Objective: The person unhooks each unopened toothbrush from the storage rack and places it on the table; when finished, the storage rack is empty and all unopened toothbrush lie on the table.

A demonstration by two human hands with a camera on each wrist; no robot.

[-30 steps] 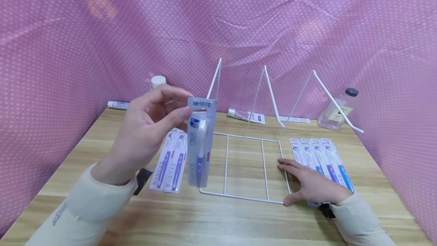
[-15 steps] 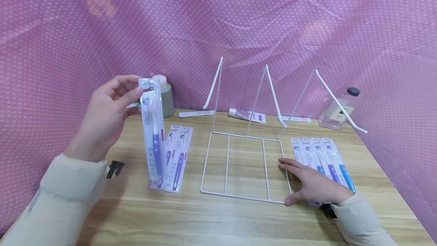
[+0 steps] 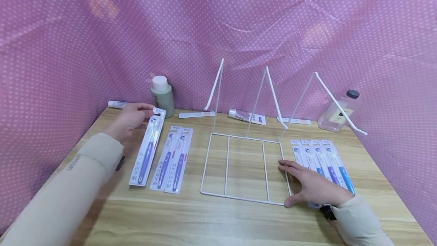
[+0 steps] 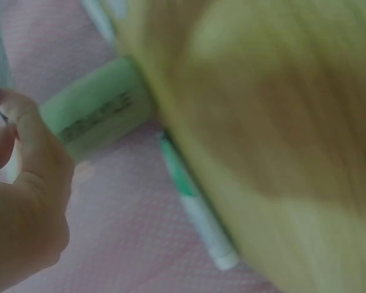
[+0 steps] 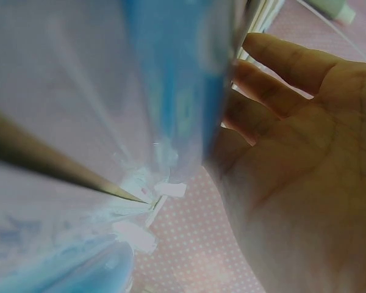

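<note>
My left hand (image 3: 147, 111) reaches to the far left of the table and pinches the top end of a purple toothbrush pack (image 3: 146, 149). That pack lies flat on the wood, just left of two similar purple packs (image 3: 172, 158). My right hand (image 3: 302, 183) rests flat with straight fingers on the right edge of the white wire rack (image 3: 226, 162), partly over a row of several blue toothbrush packs (image 3: 321, 156). The right wrist view shows my open palm (image 5: 305, 152) beside a blurred blue pack (image 5: 171, 79). In the left wrist view my fingers (image 4: 24, 177) are near a green bottle (image 4: 94, 116).
Three slanted white arms (image 3: 273, 94) rise from the rack's back edge. Along the back stand a grey-green bottle (image 3: 162, 96), a white tube (image 3: 117, 104), a small toothpaste tube (image 3: 246, 116) and a clear bottle (image 3: 336, 111). Pink dotted cloth (image 3: 218, 18) walls in the table.
My left hand has carried the purple pack from the air in front of the rack leftward and down onto the table beside the two packs. The right hand has stayed put.
</note>
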